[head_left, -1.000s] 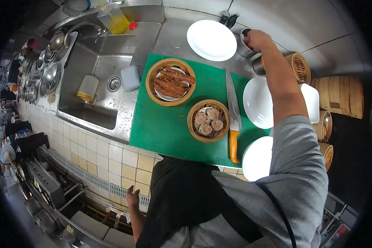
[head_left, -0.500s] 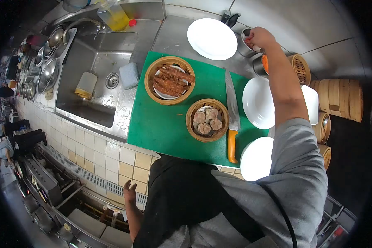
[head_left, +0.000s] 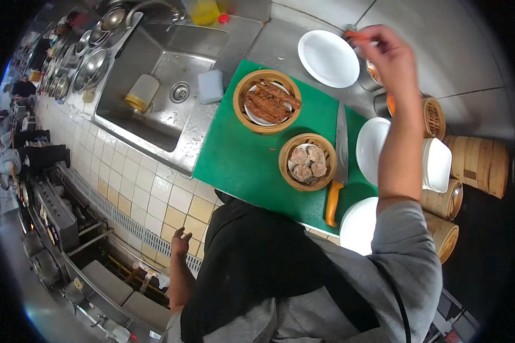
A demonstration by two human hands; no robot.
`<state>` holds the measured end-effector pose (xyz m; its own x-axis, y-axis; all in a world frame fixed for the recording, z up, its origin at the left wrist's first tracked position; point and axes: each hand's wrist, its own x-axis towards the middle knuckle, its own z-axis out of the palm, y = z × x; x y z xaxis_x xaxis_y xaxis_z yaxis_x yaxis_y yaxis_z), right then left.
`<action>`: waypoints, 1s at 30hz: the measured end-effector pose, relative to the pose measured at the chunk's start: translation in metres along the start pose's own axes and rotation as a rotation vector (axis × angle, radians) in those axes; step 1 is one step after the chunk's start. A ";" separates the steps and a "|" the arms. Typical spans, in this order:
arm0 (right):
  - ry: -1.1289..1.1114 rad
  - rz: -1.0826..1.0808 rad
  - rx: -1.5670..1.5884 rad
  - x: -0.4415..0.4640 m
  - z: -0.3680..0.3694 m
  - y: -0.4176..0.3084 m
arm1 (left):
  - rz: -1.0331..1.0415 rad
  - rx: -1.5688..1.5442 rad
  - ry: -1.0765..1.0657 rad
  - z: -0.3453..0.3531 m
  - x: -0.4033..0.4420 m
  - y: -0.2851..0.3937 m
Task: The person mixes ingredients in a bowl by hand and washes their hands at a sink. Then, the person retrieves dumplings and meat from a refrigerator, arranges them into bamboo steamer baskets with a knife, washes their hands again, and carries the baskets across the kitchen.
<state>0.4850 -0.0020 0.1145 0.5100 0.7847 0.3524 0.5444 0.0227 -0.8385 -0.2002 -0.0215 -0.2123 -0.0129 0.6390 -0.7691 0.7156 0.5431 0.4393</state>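
My right hand (head_left: 388, 50) is raised above the back right of the counter. Its fingertips pinch a small red strip of food (head_left: 357, 36), whose exact kind I cannot make out. Just below it stands a metal canister (head_left: 367, 80) with red and orange bits inside. My left hand (head_left: 181, 242) hangs low at my side, holding nothing, its fingers apart. On the green cutting board (head_left: 226, 157) sit a bamboo steamer (head_left: 240, 117) with brown sauced pieces on a white dish and a smaller steamer (head_left: 286, 174) holding several shumai (head_left: 308, 162).
A knife (head_left: 341, 143) with an orange handle lies on the board. White plates (head_left: 328, 59) stand behind and at its right. Stacked bamboo steamers (head_left: 475, 163) and white dishes (head_left: 436, 166) are further right. A sink (head_left: 154, 123) with a sponge (head_left: 210, 87) beside it is at the left.
My right hand has lifted out of the canister, now with a red strip in its fingertips. My left hand stays low. The whole view has shifted and tilted.
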 end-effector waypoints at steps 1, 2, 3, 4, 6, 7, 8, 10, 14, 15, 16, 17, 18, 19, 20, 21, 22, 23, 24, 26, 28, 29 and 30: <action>-0.023 -0.124 -0.259 -0.008 0.022 0.008 | -0.002 -0.006 0.007 0.000 0.008 -0.008; -0.118 -0.092 -0.288 -0.023 0.053 0.006 | 0.047 -0.056 0.001 -0.001 0.017 -0.018; -0.326 -0.145 -0.454 -0.031 0.077 0.006 | 0.098 -0.106 -0.006 -0.002 0.022 -0.024; -0.495 -0.222 -0.537 -0.039 0.092 0.022 | 0.080 -0.098 -0.003 -0.003 0.011 -0.005; -0.572 -0.062 -0.485 -0.041 0.107 0.022 | 0.101 -0.102 0.022 -0.009 0.002 0.004; -0.520 -0.101 -0.479 -0.041 0.109 0.022 | 0.112 -0.101 0.044 -0.011 0.002 0.003; -0.528 -0.101 -0.484 -0.040 0.106 0.018 | 0.107 -0.107 0.039 -0.013 0.001 -0.003; -0.337 -0.069 -0.355 -0.034 0.101 -0.003 | 0.039 -0.152 0.064 -0.017 0.006 -0.025; -0.061 0.167 -0.362 -0.050 0.113 -0.047 | -0.135 -0.289 -0.017 -0.027 0.010 -0.072; -0.060 0.160 -0.373 -0.053 0.120 -0.047 | -0.117 -0.267 -0.013 -0.025 0.033 -0.119; -0.211 0.255 -0.500 -0.058 0.128 -0.044 | -0.153 -0.275 -0.072 -0.034 0.031 -0.122; -0.359 0.355 -0.627 -0.064 0.137 -0.036 | -0.187 -0.278 -0.133 -0.043 0.029 -0.127; -0.357 0.433 -0.616 -0.067 0.146 -0.013 | -0.254 -0.368 -0.096 -0.049 0.030 -0.130; -0.349 0.432 -0.628 -0.068 0.155 -0.011 | -0.281 -0.396 -0.098 -0.058 0.033 -0.136; -0.387 0.426 -0.729 -0.070 0.164 -0.014 | -0.291 -0.405 -0.107 -0.071 0.037 -0.144; -0.424 0.418 -0.830 -0.069 0.172 -0.015 | -0.290 -0.403 -0.116 -0.085 0.045 -0.152; -0.402 0.381 -0.823 -0.066 0.171 -0.010 | -0.294 -0.399 -0.112 -0.101 0.053 -0.163; -0.399 0.385 -0.834 -0.060 0.166 -0.009 | -0.295 -0.400 -0.105 -0.117 0.063 -0.172; -0.339 0.408 -0.820 -0.054 0.161 -0.009 | -0.296 -0.404 -0.089 -0.134 0.074 -0.180; -0.167 0.363 -0.824 -0.056 0.165 -0.027 | -0.302 -0.431 -0.048 -0.168 0.092 -0.194; 0.069 0.188 -0.806 -0.058 0.169 -0.048 | -0.296 -0.519 0.026 -0.197 0.102 -0.201; 0.076 0.192 -0.815 -0.062 0.175 -0.054 | -0.274 -0.513 0.053 -0.208 0.108 -0.201; 0.229 0.175 -0.713 -0.067 0.187 -0.065 | -0.257 -0.528 0.039 -0.221 0.114 -0.200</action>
<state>0.2905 0.0597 0.0677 0.7111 0.5904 0.3816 0.7012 -0.5560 -0.4464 -0.4986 0.0632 -0.2856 -0.1727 0.4650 -0.8683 0.2411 0.8747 0.4205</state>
